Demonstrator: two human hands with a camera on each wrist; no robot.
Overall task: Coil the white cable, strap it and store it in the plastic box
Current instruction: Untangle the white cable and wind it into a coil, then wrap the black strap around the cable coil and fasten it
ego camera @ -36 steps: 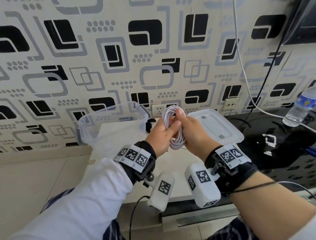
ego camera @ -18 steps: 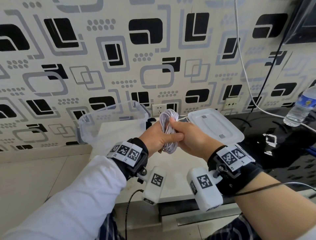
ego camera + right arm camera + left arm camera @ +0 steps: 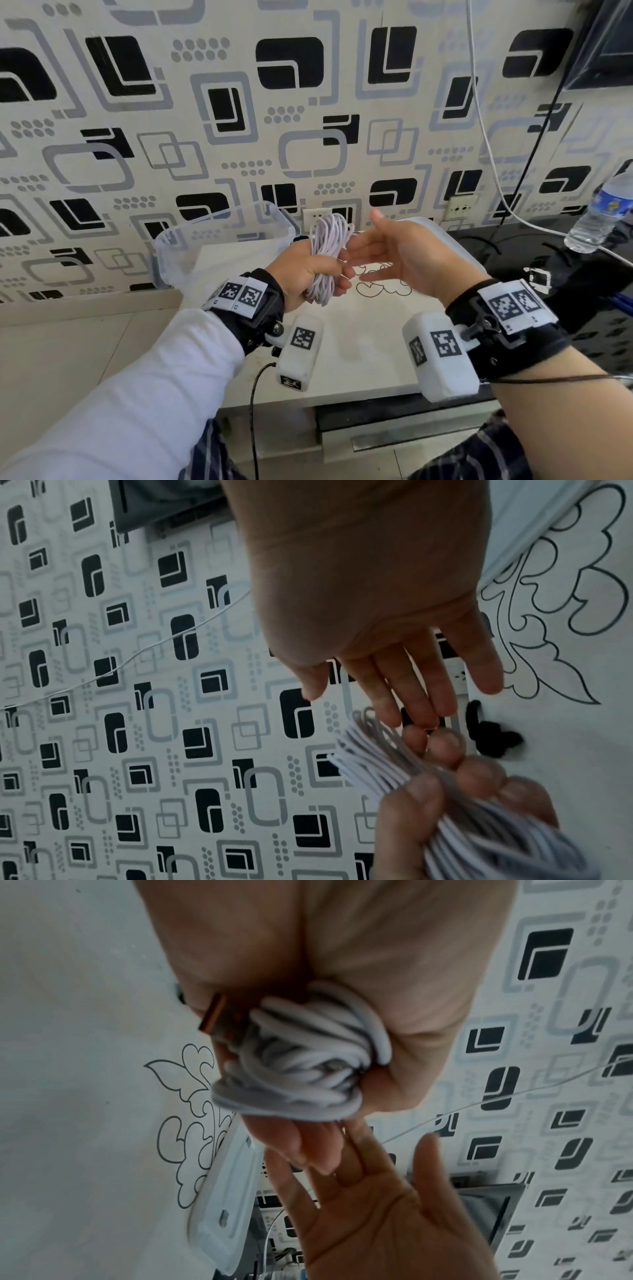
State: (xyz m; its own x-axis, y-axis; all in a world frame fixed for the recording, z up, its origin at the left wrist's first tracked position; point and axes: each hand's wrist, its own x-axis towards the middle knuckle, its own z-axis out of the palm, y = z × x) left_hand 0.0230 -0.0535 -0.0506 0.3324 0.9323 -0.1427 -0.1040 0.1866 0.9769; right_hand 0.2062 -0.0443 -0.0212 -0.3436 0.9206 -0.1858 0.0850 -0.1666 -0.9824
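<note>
Strapping comes next, I judge, so the bundled loops of thin white cable (image 3: 327,255) should stay squeezed at their middle while the free hand fetches the small black strap (image 3: 493,737) lying beyond the fingertips. The left hand (image 3: 301,274) clamps its curled fingers round the coil's waist. The right hand (image 3: 400,255) is spread flat and empty just beside it, with the clear plastic box (image 3: 191,246) standing beyond the left hand.

White tabletop (image 3: 342,359) with black floral outline: clear plastic box (image 3: 219,240) rear left, lid (image 3: 455,246) rear right.
</note>
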